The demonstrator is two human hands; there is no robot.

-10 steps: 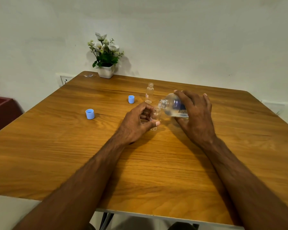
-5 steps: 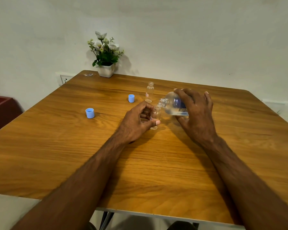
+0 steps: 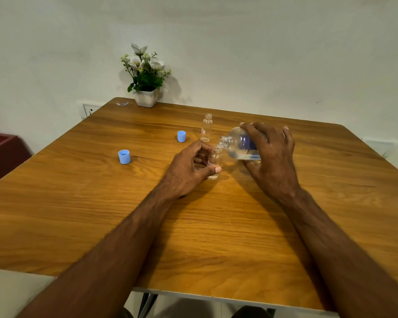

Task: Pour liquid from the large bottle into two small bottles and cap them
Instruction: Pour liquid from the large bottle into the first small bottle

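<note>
Change: hands and bottles as 0.5 s earlier | two blue caps [image 3: 124, 156] [image 3: 181, 136] left of centre on wooden table [image 3: 78, 203] | left hand [image 3: 189, 167] grips small vial [image 3: 215, 162], centre | empty vial [image 3: 206, 127] behind | right hand [image 3: 270, 154] grips tilted clear bottle [image 3: 238, 143], neck over vial, liquid inside.

My right hand [image 3: 270, 154] hides most of the large bottle [image 3: 239, 144]; I can't read its label or see any stream.
</note>
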